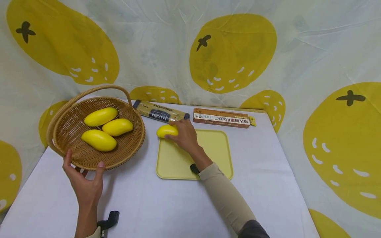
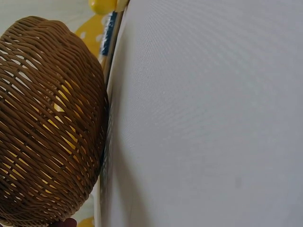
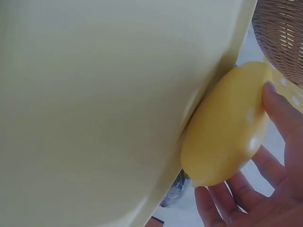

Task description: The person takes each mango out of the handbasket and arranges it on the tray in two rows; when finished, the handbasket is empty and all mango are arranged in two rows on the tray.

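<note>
Look here, at the far left corner of the tray [image 1: 175,162]: a mango [image 1: 167,131], gripped in the right hand [image 1: 186,134]. Thumb on one side, curled fingers on the other, spread only as wide as the fruit. Touching the rim or just above it? Can't tell. Taken across its sides, probably for a sure hold on smooth, rounded skin.

Over on the left, the basket [image 1: 68,132], in the grip of the left hand [image 1: 86,185]: thumb and forefinger spread along the near side, other fingers mostly hidden beneath. Tipped towards the viewer and seemingly off the table [image 1: 140,205], likely to keep its mouth in plain sight. Inside, three others [image 1: 99,140].

At the back, a packet [image 1: 160,112] and a box [image 1: 221,118], presumably set there to leave room for the hands.

And the lie of the held fruit? Lengthways left to right, roughly along the tray's far edge, with one end towards the basket and the other under the hand. Stem end or tip? Too hard to tell.
</note>
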`<state>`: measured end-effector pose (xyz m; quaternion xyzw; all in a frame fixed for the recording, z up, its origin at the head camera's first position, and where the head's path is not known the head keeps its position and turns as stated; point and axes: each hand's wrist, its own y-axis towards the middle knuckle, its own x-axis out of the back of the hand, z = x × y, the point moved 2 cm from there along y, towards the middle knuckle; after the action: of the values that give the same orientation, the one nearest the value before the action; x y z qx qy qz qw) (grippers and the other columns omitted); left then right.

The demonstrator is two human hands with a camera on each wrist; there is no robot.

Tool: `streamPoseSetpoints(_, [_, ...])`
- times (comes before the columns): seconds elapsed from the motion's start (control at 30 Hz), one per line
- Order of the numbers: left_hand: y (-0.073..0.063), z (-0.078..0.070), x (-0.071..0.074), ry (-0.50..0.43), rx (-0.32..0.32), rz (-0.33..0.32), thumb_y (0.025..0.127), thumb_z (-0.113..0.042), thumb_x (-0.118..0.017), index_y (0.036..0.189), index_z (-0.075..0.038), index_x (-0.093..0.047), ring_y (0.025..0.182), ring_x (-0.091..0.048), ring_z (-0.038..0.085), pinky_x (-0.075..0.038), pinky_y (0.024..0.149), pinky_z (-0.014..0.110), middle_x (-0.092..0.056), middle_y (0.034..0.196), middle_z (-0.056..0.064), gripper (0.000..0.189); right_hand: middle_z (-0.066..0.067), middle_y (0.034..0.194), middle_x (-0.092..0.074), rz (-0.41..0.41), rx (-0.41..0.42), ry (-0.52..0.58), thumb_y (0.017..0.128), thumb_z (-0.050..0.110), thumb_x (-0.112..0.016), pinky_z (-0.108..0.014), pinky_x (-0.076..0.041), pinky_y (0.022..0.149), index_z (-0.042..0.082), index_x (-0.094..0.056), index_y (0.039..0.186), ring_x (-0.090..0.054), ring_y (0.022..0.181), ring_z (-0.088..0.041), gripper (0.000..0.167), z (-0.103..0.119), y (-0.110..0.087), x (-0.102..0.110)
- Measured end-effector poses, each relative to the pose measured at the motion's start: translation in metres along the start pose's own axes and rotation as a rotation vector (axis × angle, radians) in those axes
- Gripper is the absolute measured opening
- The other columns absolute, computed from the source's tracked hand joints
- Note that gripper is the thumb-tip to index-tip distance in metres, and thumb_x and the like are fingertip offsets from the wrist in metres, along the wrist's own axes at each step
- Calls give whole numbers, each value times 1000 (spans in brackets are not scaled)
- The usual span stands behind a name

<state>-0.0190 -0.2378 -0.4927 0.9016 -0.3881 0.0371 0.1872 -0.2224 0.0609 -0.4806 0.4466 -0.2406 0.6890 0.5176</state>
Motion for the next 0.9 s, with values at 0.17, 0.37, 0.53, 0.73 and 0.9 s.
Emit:
streamPoseSetpoints(0.17, [0, 0, 1, 6, -4, -2, 86, -13, -78, 166, -26, -25, 150, -40, 29, -38, 114, 31, -23, 173, -2, 97, -3, 129, -73, -42, 20, 6, 83, 53, -87, -43, -48, 99, 23, -75, 135, -57, 118, -28, 60, 2, 0, 5])
streamPoseSetpoints(0.37, [1, -1, 2, 12, -6, -6, 86, -12, -78, 166, -26, -26, 149, -40, 29, -38, 114, 30, -24, 173, -1, 97, -3, 136, -71, -131, 89, 142, 83, 47, -89, -47, -47, 108, 19, -74, 134, -57, 128, -28, 60, 26, 0, 21])
streamPoseSetpoints(0.53, [1, -1, 3, 17, -4, -5, 86, -11, -78, 166, -26, -25, 150, -40, 29, -38, 114, 30, -23, 173, -4, 97, -1, 135, -70, -184, 190, 232, 83, 44, -90, -46, -47, 110, 21, -74, 134, -56, 131, -24, 59, 56, 2, 30])
streamPoseSetpoints(0.73, [-1, -2, 2, 25, 4, -1, 87, -11, -77, 167, -27, -25, 151, -39, 31, -37, 114, 29, -23, 172, -7, 97, 0, 135, -71, -208, 311, 270, 82, 43, -91, -40, -47, 110, 18, -73, 135, -58, 130, -21, 61, 87, 8, 26])
streamPoseSetpoints(0.9, [-1, -2, 1, 32, 5, 6, 87, -11, -77, 167, -27, -25, 151, -39, 31, -37, 113, 28, -23, 173, -6, 97, 1, 134, -70, -176, 352, 279, 83, 45, -90, -35, -49, 107, 20, -72, 137, -57, 128, -19, 63, 110, 10, 19])
